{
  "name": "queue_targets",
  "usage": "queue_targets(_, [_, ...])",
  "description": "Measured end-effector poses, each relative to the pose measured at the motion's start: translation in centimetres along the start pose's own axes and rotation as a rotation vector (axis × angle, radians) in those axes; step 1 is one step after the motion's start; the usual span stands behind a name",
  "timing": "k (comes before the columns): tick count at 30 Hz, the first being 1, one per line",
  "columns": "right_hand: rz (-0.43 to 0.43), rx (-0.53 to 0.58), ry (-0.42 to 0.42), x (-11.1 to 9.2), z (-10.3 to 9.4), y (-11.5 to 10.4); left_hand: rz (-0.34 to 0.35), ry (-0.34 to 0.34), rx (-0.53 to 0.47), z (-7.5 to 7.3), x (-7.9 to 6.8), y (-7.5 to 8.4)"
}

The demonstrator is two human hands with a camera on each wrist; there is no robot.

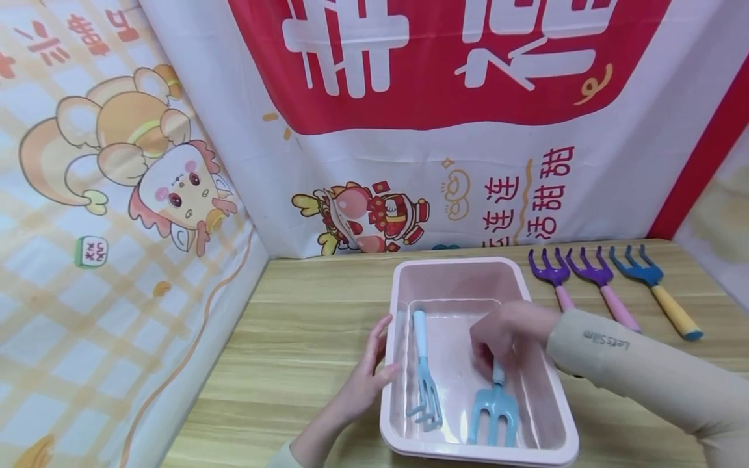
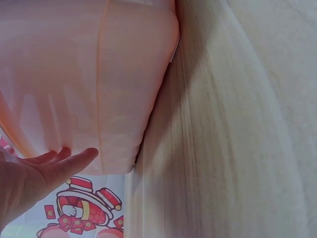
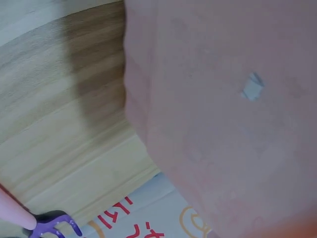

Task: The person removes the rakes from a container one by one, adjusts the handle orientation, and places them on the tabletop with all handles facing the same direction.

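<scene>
A pale pink plastic bin (image 1: pixel 529 448) stands on the wooden table. Inside it, my right hand (image 1: pixel 494 335) grips the handle of a light blue hand fork (image 1: pixel 496 406), its tines pointing toward me. Along the bin's left side lies a light blue hand rake (image 1: pixel 426 370) with bent tines. My left hand (image 1: pixel 364 383) rests against the bin's outer left wall, fingers extended near the rim. In the left wrist view, the left hand (image 2: pixel 44 173) shows straight fingers along the wall. The right wrist view has the bin's outer wall (image 3: pixel 223 124) but hides the right hand's grip.
To the right of the bin lie two purple hand forks with pink handles, one nearer (image 1: pixel 552 273) and one farther right (image 1: pixel 597 276), then a blue fork with a yellow handle (image 1: pixel 673 305). A printed cloth (image 1: pixel 351 156) hangs behind the table (image 1: pixel 292 338), another (image 1: pixel 175 292) at left.
</scene>
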State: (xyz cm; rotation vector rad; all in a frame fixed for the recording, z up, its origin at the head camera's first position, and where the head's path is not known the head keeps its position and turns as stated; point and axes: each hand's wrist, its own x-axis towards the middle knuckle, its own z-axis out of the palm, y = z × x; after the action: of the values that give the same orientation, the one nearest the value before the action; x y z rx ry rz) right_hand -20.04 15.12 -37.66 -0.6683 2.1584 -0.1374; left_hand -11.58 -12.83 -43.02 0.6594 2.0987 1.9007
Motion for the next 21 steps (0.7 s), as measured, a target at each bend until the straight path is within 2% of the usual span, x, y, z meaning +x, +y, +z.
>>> queue_targets(5, [-0.095, -0.006, 0.024, -0.4, -0.6, 0.0, -0.005, -0.002, -0.006, 0.0, 0.0, -0.1])
queue_targets(10, [-0.184, 0.034, 0.051, -1.5, -1.8, -0.1, 0.000, 0.000, -0.013, 0.0, 0.0, -0.1])
queue_targets(16, [-0.252, 0.058, 0.094, -3.6, -3.1, -0.4, 0.010, -0.008, -0.020, 0.0, 0.0, -0.2])
queue_targets(21, [-0.356, 0.043, 0.166, -5.7, -4.1, -0.5, 0.014, -0.008, -0.023, 0.0, 0.0, -0.3])
